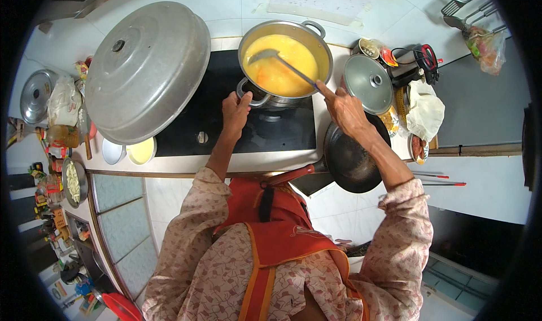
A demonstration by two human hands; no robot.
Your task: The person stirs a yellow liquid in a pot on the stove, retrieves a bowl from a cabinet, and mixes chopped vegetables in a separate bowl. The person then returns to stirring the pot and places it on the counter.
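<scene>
A deep metal pot [325,58] with two loop handles stands on the black glass cooktop [178,145], tilted in view so its inside shows. Yellow liquid [292,50] fills part of it, with an orange patch near the middle. My left hand [237,111] grips the pot's near loop handle [259,102]. In my right hand [345,109] is the handle of a ladle [296,70], held over the pot's near right rim. The ladle's head rests in the yellow liquid, partly under the surface.
A large aluminium lid [148,75] leans over the cooktop's left side. Two bowls [142,151] sit below it. A frying pan [358,160] overhangs the counter's front edge at right, near a glass lid [367,84]. Utensils [470,16] hang on the right wall.
</scene>
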